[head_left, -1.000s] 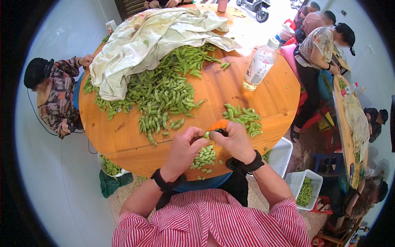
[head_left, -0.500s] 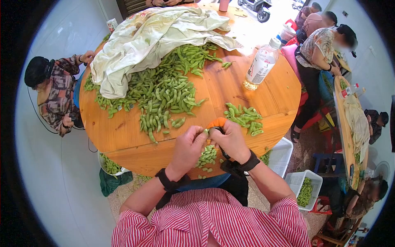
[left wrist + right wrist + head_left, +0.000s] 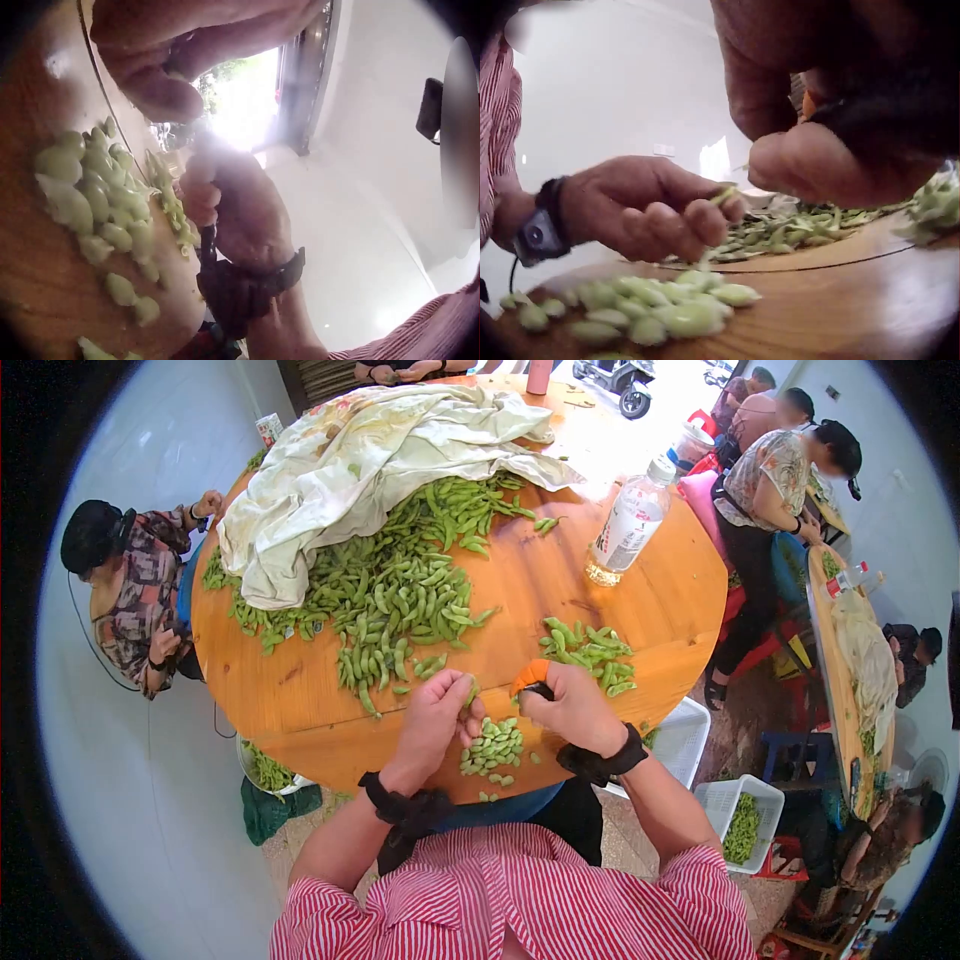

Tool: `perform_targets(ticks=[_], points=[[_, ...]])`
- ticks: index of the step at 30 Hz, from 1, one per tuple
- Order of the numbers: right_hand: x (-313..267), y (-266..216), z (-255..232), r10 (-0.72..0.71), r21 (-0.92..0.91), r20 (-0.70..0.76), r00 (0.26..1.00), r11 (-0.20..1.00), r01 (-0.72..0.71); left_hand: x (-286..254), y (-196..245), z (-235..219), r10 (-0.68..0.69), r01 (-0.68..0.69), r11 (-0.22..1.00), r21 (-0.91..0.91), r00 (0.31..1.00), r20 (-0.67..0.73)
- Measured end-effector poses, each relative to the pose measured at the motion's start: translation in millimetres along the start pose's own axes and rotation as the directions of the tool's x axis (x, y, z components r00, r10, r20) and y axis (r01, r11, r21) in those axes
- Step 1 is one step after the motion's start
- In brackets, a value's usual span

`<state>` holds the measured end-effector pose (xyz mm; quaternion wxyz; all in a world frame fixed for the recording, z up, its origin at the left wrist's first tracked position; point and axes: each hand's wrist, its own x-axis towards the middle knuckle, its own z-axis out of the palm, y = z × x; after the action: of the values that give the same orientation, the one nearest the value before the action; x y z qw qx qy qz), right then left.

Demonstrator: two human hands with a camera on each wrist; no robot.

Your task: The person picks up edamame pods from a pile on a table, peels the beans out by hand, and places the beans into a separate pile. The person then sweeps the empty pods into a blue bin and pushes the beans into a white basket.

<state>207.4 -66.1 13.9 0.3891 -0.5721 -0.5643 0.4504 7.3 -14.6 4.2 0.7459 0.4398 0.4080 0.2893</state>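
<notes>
My left hand (image 3: 435, 720) pinches a green soybean pod (image 3: 726, 195) between thumb and fingertips, just left of the shelled-bean pile. My right hand (image 3: 578, 710) grips an orange-and-black handled tool (image 3: 530, 677); its working end is hidden by the fingers. A short gap separates the hands. Below and between them lies a small pile of pale green shelled beans (image 3: 493, 747), seen close up in both wrist views. Beyond the right hand is a small group of soybean pods (image 3: 590, 653). A large heap of pods (image 3: 410, 600) spreads past the left hand.
A crumpled cream cloth (image 3: 350, 470) covers part of the heap on the round wooden table (image 3: 520, 590). A bottle (image 3: 630, 525) of pale yellow liquid stands at the right. White baskets (image 3: 740, 820) sit below the table's right edge. Other people are seated or standing around.
My hands were together at a pod; now they are apart, the left drawn to the left with the pod. The bean pile shows more fully. The right hand still grips the tool.
</notes>
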Motion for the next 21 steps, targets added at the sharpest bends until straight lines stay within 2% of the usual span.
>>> perform_targets(ticks=[2, 3, 5, 6, 8, 9, 11, 13, 15, 17, 18, 19, 20, 21], points=[[-2, -3, -8, -0.114, -0.293, -0.118, 0.986, 0.953, 0.075, -2, 1, -1, 0.008, -0.009, 0.997, 0.071, 1.000, 0.004], [-2, 0, -12, -0.120, -0.299, -0.128, 0.985, 0.951, 0.077, -2, 1, -1, 0.014, -0.015, 0.996, 0.092, 1.000, 0.016], [1, 10, -24, -0.151, -0.539, -0.175, 0.973, 0.842, 0.034, -1, 1, 3, 0.034, -0.038, 0.993, 0.113, 0.998, 0.044], [2, 11, -30, -0.160, -0.547, -0.187, 0.969, 0.837, 0.032, -1, 2, 5, 0.014, -0.018, 0.997, 0.081, 0.999, 0.052], [1, 12, -40, -0.329, -0.674, -0.133, 0.935, 0.721, 0.158, 5, 5, 8, -0.001, -0.003, 0.999, 0.050, 0.997, 0.074], [-2, 5, -44, -0.335, -0.682, -0.140, 0.932, 0.715, 0.155, 8, 6, 9, 0.013, -0.016, 0.999, 0.035, 0.996, 0.085], [-7, -15, -51, -0.236, -0.717, -0.184, 0.954, 0.696, 0.034, 14, 12, 14, 0.037, -0.038, 0.999, 0.011, 0.994, 0.100], [-6, -18, -61, -0.267, -0.744, -0.177, 0.947, 0.666, 0.049, 15, 21, 21, 0.011, -0.003, 0.998, -0.056, 0.989, 0.146], [-2, -28, -62, -0.299, -0.772, -0.161, 0.941, 0.632, 0.069, 19, 25, 27, 0.049, -0.040, 0.998, -0.057, 0.982, 0.180], [-3, -44, -56, -0.022, -0.581, -0.179, 0.984, 0.809, -0.088, 25, 26, 28, 0.073, -0.072, 0.997, -0.015, 0.965, 0.252], [-3, -41, -49, -0.027, -0.593, -0.175, 0.984, 0.801, -0.084, 27, 27, 29, 0.086, -0.081, 0.996, -0.028, 0.964, 0.253], [-3, -35, -40, 0.061, -0.306, -0.130, 0.990, 0.947, -0.098, 28, 28, 29, 0.081, -0.078, 0.997, -0.023, 0.951, 0.299], [-2, -31, -33, 0.131, 0.013, -0.057, 0.990, 0.991, -0.131, 29, 27, 27, 0.076, -0.074, 0.997, -0.018, 0.936, 0.345], [-1, -39, -29, 0.228, 0.091, 0.002, 0.974, 0.970, -0.228, 31, 25, 25, 0.088, -0.070, 0.996, -0.062, 0.928, 0.361]])
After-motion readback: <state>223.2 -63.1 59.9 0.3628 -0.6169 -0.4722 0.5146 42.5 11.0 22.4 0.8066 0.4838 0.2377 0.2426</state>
